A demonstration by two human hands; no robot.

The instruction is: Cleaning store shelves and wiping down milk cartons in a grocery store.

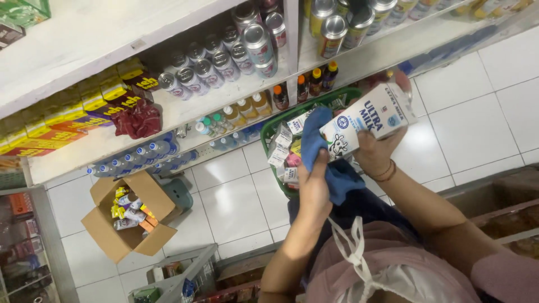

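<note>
While the right hand [375,150] keeps its fingers clamped on a white-and-blue milk carton [368,119], tilted above a green basket [273,128] of small cartons on the tiled floor [236,196], the left hand [314,188] presses a blue cloth [323,154] against the carton, fingers closed on it; white shelf [179,109] of cans behind

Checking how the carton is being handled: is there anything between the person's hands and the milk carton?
Yes, on one side. A blue cloth lies between the left hand and the milk carton, pressed against the carton's lower end. The right hand grips the carton directly from below, with nothing visible between them.
</note>
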